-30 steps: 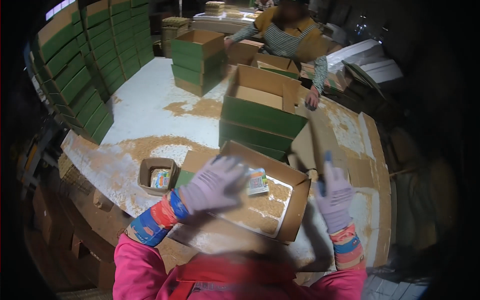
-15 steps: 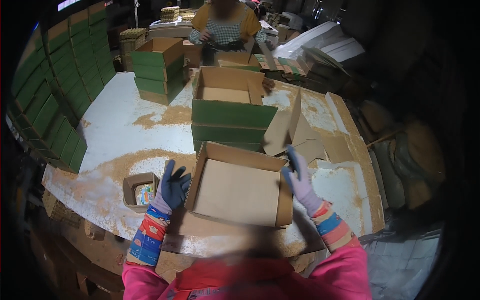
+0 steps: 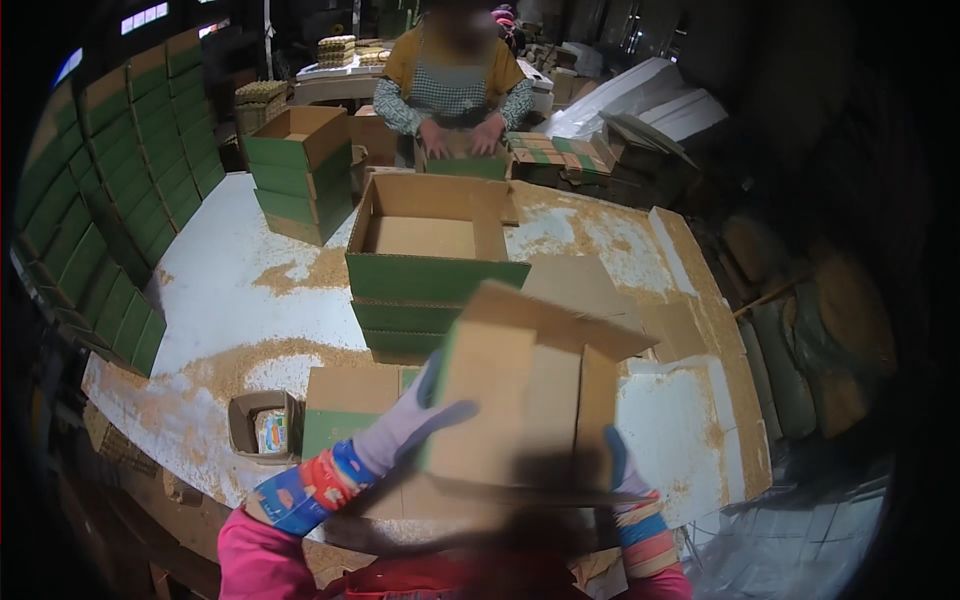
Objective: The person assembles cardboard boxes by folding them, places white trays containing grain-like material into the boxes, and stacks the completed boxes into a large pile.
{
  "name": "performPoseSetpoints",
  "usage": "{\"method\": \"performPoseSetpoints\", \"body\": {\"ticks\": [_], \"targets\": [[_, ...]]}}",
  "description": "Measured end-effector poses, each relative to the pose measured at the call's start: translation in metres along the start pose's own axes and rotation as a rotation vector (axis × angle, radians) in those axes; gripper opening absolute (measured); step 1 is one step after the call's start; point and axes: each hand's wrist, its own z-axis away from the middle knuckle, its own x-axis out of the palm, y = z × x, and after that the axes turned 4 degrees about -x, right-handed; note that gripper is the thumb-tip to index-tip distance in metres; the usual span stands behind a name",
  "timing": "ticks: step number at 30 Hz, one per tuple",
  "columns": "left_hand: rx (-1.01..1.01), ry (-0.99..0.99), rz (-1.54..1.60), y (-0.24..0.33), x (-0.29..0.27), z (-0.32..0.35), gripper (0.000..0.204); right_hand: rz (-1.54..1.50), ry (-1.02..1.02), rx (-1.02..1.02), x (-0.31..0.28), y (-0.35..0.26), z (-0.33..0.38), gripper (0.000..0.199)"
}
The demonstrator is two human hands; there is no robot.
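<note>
Lifted off the tabletop where it lay open-side up half a second ago, the cardboard box [image 3: 530, 400] now stands tipped up between both gloved hands, its plain brown underside and loose flaps facing the camera, near the table's near edge. A thin green strip shows along its left edge. The left hand [image 3: 405, 425], in a pale lilac glove with a bright patterned cuff, presses its fingers flat against the box's left side; the right hand [image 3: 622, 470], in a blue-tipped glove, clasps the lower right corner, mostly hidden behind the board.

Beneath them runs the white worktable [image 3: 225, 280], its surface rough with scattered tan sawdust. Along the far left, a long row of green-and-brown cartons [image 3: 95, 230] leans in ranks too many to count. Two open boxes stand stacked at centre [image 3: 430, 275], green-sided with raw brown interiors, and another two-high stack [image 3: 300, 170] sits at far left of the table. One flattened green-and-brown box [image 3: 345, 410] lies on the table just left of the held one, under the left wrist. Loose brown cardboard sheets [image 3: 680, 300] lie to the right. One small open carton [image 3: 262, 425] with a colourful packet inside rests near the left edge.

At the far end, a second person [image 3: 455, 85] in a mustard top has both hands on another box.
</note>
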Motion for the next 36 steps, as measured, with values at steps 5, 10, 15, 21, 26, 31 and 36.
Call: {"method": "performPoseSetpoints", "body": {"ticks": [5, 10, 15, 21, 26, 31, 36], "targets": [[0.637, 0.341, -0.04, 0.036, -0.056, -0.054, 0.068, -1.052, 0.327, 0.334, -0.07, -0.071, -0.111, 0.052], [0.486, 0.592, -0.363, -0.001, -0.153, -0.09, 0.06, -0.702, 0.199, -0.117, -0.069, -0.057, -0.229, 0.048], [0.361, 0.496, -0.133, -0.052, -0.172, -0.097, 0.062, -0.284, -0.072, -0.032, 0.064, -0.02, -0.332, 0.044], [0.427, 1.088, -0.745, -0.015, -0.117, -0.027, 0.088, 1.326, 0.213, -0.128, 0.074, -0.057, -0.35, 0.03], [-0.108, -0.064, -1.561, -0.061, -0.029, 0.113, 0.098, 0.815, 0.234, -0.465, 0.088, -0.03, -0.178, 0.038], [-0.108, -0.344, -1.67, -0.104, -0.014, 0.174, 0.077, 0.924, -0.722, -0.637, 0.176, -0.016, -0.005, 0.055], [0.05, -0.35, -1.356, 0.007, -0.047, 0.155, 0.072, 1.295, -0.805, -0.592, 0.175, -0.113, -0.002, 0.037]]}}
